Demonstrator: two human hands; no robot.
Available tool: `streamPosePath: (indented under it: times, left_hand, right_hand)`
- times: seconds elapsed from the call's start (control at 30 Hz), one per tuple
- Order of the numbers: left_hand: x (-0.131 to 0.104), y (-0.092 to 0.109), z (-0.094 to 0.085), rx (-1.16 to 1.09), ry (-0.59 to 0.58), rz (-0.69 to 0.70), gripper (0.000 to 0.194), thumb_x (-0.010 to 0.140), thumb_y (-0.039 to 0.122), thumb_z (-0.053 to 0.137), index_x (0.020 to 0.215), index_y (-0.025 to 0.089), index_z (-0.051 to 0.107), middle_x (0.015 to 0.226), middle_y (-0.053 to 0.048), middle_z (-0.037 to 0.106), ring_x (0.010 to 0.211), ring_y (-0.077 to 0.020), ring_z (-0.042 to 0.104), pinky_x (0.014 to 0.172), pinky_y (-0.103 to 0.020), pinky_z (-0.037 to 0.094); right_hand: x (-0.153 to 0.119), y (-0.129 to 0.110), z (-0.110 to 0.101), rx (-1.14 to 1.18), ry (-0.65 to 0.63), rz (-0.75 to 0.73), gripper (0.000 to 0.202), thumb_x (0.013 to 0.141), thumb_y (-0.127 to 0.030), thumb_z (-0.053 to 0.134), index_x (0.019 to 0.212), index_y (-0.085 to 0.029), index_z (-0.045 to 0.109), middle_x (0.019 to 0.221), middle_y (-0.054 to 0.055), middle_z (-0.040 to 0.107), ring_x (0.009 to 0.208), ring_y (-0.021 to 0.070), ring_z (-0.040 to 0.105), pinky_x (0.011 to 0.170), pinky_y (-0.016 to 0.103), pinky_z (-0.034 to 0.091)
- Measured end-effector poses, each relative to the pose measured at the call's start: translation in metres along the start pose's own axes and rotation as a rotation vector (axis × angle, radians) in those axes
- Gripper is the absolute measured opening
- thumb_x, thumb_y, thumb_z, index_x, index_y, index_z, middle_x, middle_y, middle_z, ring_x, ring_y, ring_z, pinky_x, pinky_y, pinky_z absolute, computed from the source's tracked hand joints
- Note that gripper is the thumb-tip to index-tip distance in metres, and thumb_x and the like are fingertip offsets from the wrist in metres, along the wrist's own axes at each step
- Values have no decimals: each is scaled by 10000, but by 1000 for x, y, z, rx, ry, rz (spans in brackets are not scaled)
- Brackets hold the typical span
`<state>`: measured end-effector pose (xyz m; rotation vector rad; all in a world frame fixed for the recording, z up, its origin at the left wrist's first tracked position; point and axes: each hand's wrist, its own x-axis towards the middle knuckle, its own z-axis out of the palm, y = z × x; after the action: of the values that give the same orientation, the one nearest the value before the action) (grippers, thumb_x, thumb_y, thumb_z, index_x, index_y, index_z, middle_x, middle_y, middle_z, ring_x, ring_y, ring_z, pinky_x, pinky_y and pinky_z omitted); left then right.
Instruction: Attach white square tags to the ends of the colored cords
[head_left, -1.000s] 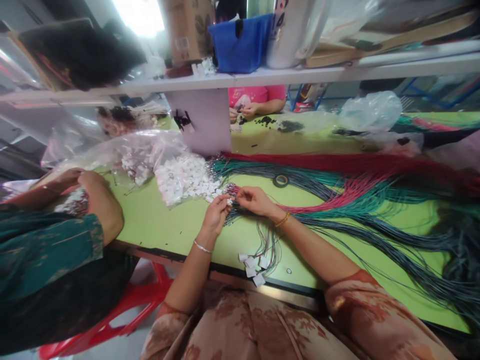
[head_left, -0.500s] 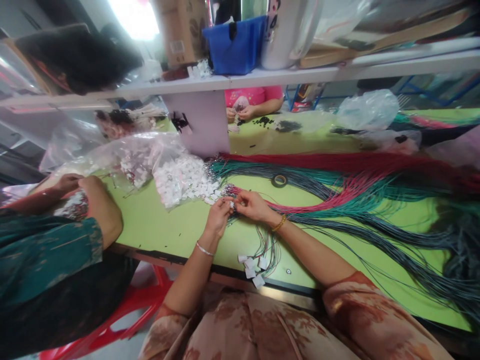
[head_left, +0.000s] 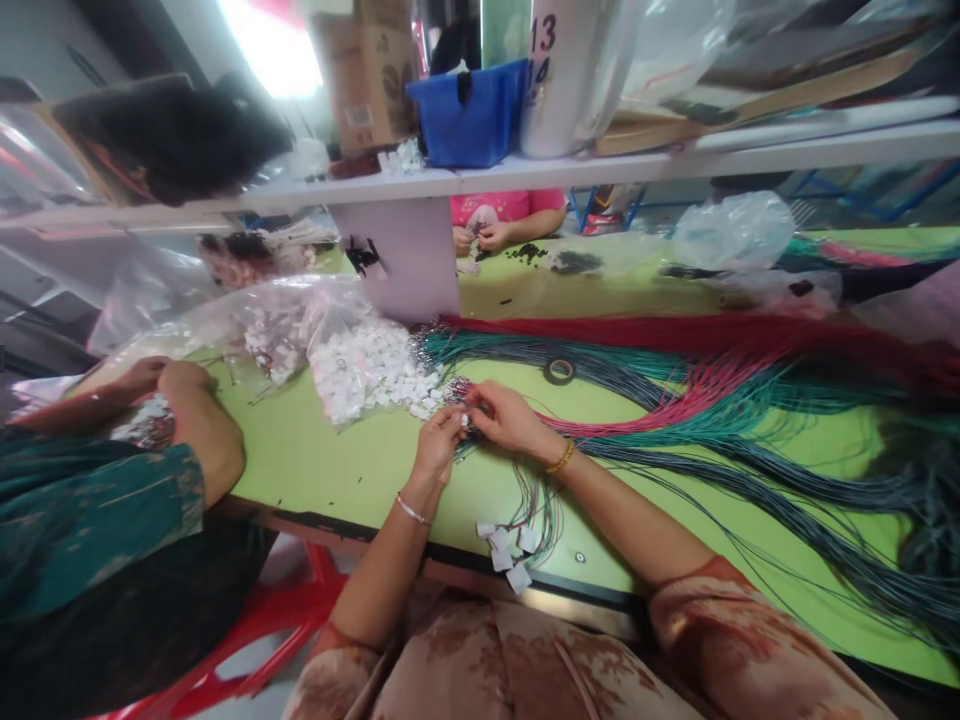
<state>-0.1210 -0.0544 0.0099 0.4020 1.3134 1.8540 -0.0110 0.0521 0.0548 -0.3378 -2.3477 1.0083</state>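
My left hand (head_left: 441,440) pinches a small white connector (head_left: 465,421) at its fingertips. Right beside it, my right hand (head_left: 504,415) has its thumb and fingers drawn together at the connector; what they grip is too small to make out. Bundles of red wires (head_left: 600,428), green wires (head_left: 720,405) and dark wires (head_left: 810,480) run rightward from near my hands. Left of them lies a heap of white connectors (head_left: 375,365), partly in a clear plastic bag. Below my right hand, thin wires end in several white connectors (head_left: 504,548) near the table edge.
A black tape roll (head_left: 559,371) lies on the green table (head_left: 300,455). At the left a person's arm (head_left: 206,430) rests by a pile of parts. Across the table are another person's hands (head_left: 480,238). A shelf (head_left: 525,175) above holds a blue bin (head_left: 469,115).
The whole view has shifted slightly, with the scene a little lower in the picture. My hands stay together around the small connector, and their fingers have moved only slightly.
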Motion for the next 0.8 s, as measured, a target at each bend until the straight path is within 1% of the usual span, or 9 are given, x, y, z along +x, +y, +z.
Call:
streamPosePath:
  times: [0.1,0.2,0.27,0.33,0.4,0.47,0.53,0.7,0.8]
  left_hand:
    - [-1,4,1,-27,-28,-12,232,637,266,778,808,125,709,713,-26,644,602,-81,515,601,-218,400]
    - [-3,9,2,-46,-48,-3,247,650,262,779,839,121,706,779,-43,661,649,-88,541,626,-217,416]
    - [-5,12,2,-56,-45,5,256,644,254,787,845,119,705,777,-39,659,639,-78,534,617,-207,417]
    - [-6,15,2,-61,-36,12,253,640,254,791,835,119,704,790,-39,663,627,-69,528,602,-198,415]
    - [-7,16,3,-53,-30,20,256,647,262,786,846,126,703,819,-43,675,625,-69,532,595,-198,417]
    - [-8,17,4,-43,-22,38,283,652,270,783,888,139,698,823,-43,684,618,-72,536,591,-202,419]
    - [-8,16,4,-19,-18,59,321,652,281,787,928,150,688,802,-36,688,593,-70,527,582,-205,414]
    - [-7,11,2,108,-40,124,297,663,335,785,863,148,671,692,-2,647,533,-60,483,540,-200,375]
    - [-6,10,2,99,-35,116,283,659,326,786,831,152,645,653,18,606,546,-65,492,545,-198,375]
  right_hand:
    - [9,-17,-7,242,-5,13,152,807,-225,560,947,-169,579,814,20,607,650,115,502,614,236,403]
    - [16,-24,-10,498,-73,38,141,842,-306,567,877,-170,570,761,5,595,655,117,532,631,244,441]
    - [18,-21,-12,541,-101,55,186,858,-348,564,863,-163,587,766,13,604,680,126,549,664,259,456]
    - [17,-13,-15,457,-102,47,217,888,-353,532,901,-156,624,824,36,628,738,139,565,716,275,459]
    - [14,-3,-18,268,-90,5,233,918,-318,488,933,-155,654,872,59,637,799,154,564,769,289,441]
    - [9,6,-17,69,-96,-40,243,933,-268,451,910,-157,666,843,65,625,801,162,545,774,292,418]
    - [5,13,-14,-45,-119,-70,257,940,-229,424,881,-160,664,804,63,615,776,167,525,753,289,403]
    - [-1,14,-4,-59,-160,-113,222,915,-184,449,862,-166,663,817,65,640,792,169,534,752,276,395]
    - [-2,12,-1,-20,-112,-52,174,882,-180,483,825,-165,647,763,39,629,711,144,519,682,247,380]
